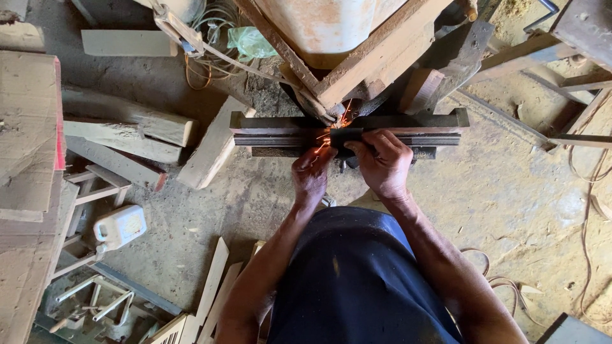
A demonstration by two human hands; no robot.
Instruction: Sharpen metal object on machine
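Observation:
My left hand [310, 173] and my right hand [381, 162] are side by side, both gripping a small dark metal piece [344, 136] pressed against a grinding wheel [331, 114]. Orange sparks [331, 130] fly from the contact point, just above my left fingers. The piece rests on a dark metal rail [427, 130] that runs across the front of the rusty grinder frame [376, 57]. Most of the piece is hidden under my fingers. My dark blue garment [357, 280] fills the bottom middle.
Wooden planks [127, 127] and offcuts lie to the left on the dusty concrete floor [497, 191]. A white plastic jug [120, 226] sits at lower left. Thin wood strips [213, 286] lie near my left arm. Cables [583, 210] curl along the right side.

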